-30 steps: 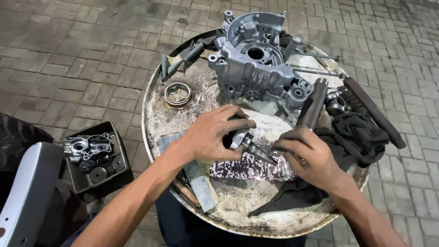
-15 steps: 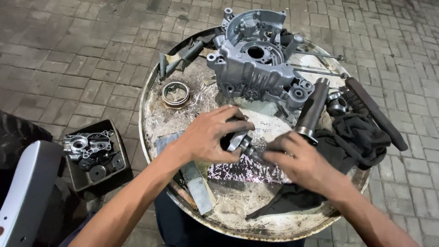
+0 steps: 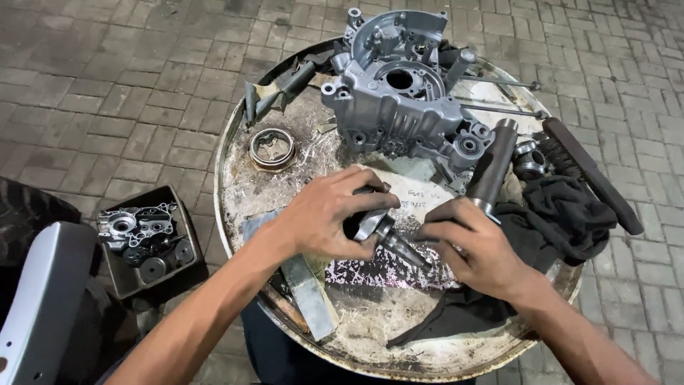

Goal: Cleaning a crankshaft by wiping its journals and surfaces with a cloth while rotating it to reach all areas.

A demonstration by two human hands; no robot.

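Observation:
My left hand (image 3: 329,214) is closed around the thick end of a greasy metal shaft part (image 3: 388,235) held just above the round drum top (image 3: 235,192). Its thinner shaft end points toward my right hand (image 3: 477,249), whose fingertips touch that end and which is curled beside a dark steel tube (image 3: 491,165). Whether the right hand grips the tube or the shaft tip is unclear. A grey cast engine case (image 3: 399,100) lies on the drum beyond both hands.
A ring-shaped bearing part (image 3: 272,148) lies at the drum's left. A black cloth (image 3: 548,214), a long black handle (image 3: 591,175) and thin rods (image 3: 499,84) sit at the right. A flat metal bar (image 3: 308,289) lies near the front edge. A dark tray of engine parts (image 3: 142,235) stands on the paving at left.
The camera has drawn nearer. My right hand has shifted slightly left toward the shaft end; my left hand keeps hold of the part.

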